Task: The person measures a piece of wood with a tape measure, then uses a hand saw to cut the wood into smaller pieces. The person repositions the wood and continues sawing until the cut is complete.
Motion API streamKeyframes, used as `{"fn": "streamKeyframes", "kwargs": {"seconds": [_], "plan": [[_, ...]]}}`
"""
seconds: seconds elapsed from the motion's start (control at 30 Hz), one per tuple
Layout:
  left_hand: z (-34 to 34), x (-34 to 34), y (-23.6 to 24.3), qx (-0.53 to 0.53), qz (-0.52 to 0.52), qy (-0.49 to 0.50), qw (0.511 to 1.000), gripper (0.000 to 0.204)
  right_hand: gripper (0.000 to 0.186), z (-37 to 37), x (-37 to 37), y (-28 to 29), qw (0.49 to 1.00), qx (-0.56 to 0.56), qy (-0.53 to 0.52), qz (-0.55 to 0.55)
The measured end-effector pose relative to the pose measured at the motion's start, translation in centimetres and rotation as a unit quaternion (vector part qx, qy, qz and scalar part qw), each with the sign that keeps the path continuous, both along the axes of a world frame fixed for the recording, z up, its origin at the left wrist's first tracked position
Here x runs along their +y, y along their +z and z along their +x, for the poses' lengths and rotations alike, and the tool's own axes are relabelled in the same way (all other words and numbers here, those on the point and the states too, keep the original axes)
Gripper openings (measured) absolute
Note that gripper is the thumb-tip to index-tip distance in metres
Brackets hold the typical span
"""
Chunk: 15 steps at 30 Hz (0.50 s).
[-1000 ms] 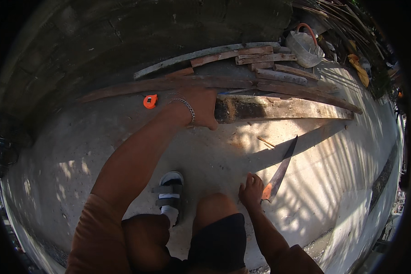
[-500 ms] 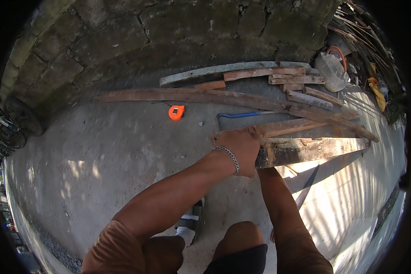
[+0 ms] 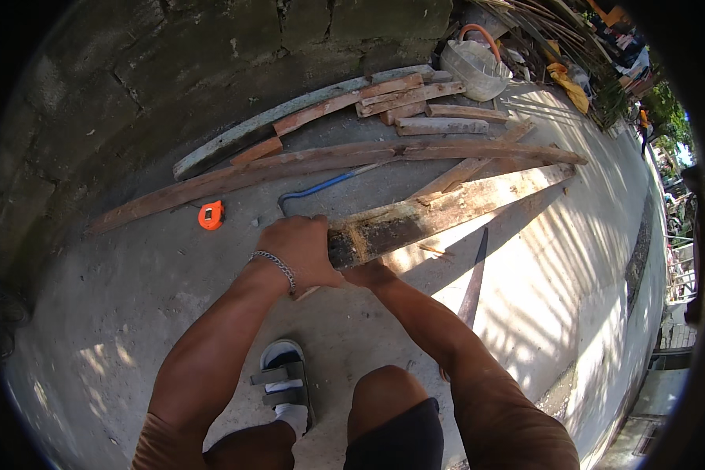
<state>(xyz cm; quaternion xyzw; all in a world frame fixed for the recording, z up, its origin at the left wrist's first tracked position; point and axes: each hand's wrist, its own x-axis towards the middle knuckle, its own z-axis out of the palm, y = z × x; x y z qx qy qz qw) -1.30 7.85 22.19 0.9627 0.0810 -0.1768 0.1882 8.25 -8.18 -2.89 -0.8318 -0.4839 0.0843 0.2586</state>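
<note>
A weathered wooden plank (image 3: 446,207), dark at its near end and pale at the far one, slants away to the right. My left hand (image 3: 301,249), with a chain bracelet at the wrist, is closed around its near end. Below that same end my right hand (image 3: 366,274) grips the plank from underneath; its fingers are mostly hidden behind the wood and my left hand. Beyond my hands lies a blue pry bar (image 3: 325,185) with a hooked end. An orange tape measure (image 3: 211,215) rests on the concrete to the left. A dark, tapered saw blade (image 3: 475,278) shows beside my right forearm.
A long brown board (image 3: 305,162) crosses the floor, with another board (image 3: 462,174) under its right part. Several shorter wood pieces (image 3: 399,100) lie along the block wall (image 3: 204,70). A translucent bucket (image 3: 475,70) stands at the back by piled sticks and debris.
The view has swung to the right, so the floor items appear farther left. Both hands remain at the plank's near end, and more of my right hand shows beneath it.
</note>
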Motion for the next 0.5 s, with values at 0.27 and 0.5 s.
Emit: {"fn": "streamKeyframes", "kwargs": {"seconds": [0.27, 0.5], "plan": [[0.3, 0.2, -1.3, -0.003, 0.009, 0.003, 1.0, 0.072, 0.058, -2.2, -1.0, 0.9, 0.979, -0.119, 0.048, -0.161], [0.0, 0.2, -3.2, -0.002, 0.017, 0.012, 1.0, 0.075, 0.055, -5.1, -2.8, 4.2, 0.985, -0.095, 0.034, -0.14]]}}
